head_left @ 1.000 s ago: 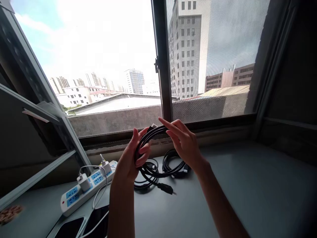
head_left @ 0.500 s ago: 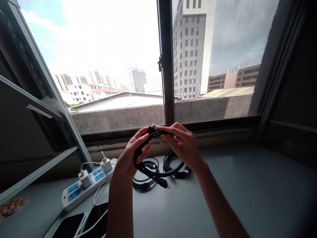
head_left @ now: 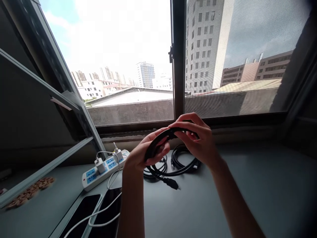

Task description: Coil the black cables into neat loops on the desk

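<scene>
A coiled black cable (head_left: 155, 145) is held up between my two hands over the grey table. My left hand (head_left: 141, 153) wraps round the coil's left side. The fingers of my right hand (head_left: 198, 138) pinch the top right of the same coil. One black connector (head_left: 172, 183) hangs from its lower edge with the tip pointing right. Behind and below lie two more coiled black cables on the table, one at the left (head_left: 162, 168) and one at the right (head_left: 177, 158), both partly hidden.
At the left a white power strip (head_left: 95, 182) holds two white chargers with a white cable. Two dark-screened devices (head_left: 81, 211) lie in front of it. Brown pieces (head_left: 32, 191) sit at the far left, beside a metal frame (head_left: 49, 168). A window stands behind the table (head_left: 178, 211).
The view has shifted, so most things appear farther right. My right hand's fingers have moved over the top of the coil, and the light-tipped connector there no longer shows.
</scene>
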Demonstrator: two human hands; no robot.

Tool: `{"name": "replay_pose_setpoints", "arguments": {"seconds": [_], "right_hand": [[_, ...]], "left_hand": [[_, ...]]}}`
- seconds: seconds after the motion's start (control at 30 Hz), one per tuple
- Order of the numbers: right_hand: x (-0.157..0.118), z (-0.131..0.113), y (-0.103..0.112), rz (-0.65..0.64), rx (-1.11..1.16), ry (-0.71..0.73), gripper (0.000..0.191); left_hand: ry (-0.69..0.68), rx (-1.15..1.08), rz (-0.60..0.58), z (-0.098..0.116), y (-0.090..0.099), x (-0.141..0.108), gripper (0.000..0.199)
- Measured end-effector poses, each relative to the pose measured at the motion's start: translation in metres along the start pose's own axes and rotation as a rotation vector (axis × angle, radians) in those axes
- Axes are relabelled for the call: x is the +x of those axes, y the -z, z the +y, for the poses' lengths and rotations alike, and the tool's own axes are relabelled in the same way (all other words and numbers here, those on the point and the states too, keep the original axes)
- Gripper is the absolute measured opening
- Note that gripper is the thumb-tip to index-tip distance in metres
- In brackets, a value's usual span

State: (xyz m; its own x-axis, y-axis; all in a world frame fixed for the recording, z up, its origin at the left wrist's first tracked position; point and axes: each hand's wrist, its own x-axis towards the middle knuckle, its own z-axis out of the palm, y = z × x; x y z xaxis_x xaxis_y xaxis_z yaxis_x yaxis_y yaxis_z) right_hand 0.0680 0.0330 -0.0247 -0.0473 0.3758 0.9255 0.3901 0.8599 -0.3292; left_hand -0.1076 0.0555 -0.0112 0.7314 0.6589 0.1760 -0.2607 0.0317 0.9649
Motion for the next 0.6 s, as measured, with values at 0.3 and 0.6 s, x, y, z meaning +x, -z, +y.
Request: {"name": "replay_pose_setpoints", "arguments": {"seconds": [0.3,0.6], "right_hand": [[0.000,0.010,0.009,-0.243,0.148,-0.230,0.015],[0.001,0.003,0.007,-0.213,0.316,-0.409,0.019]], "left_hand": [[0.074,0.075,0.111,-0.001,0.004,0.004,0.032],[-0.147,0.178,0.342,-0.001,-0.008,0.005,0.037]]}}
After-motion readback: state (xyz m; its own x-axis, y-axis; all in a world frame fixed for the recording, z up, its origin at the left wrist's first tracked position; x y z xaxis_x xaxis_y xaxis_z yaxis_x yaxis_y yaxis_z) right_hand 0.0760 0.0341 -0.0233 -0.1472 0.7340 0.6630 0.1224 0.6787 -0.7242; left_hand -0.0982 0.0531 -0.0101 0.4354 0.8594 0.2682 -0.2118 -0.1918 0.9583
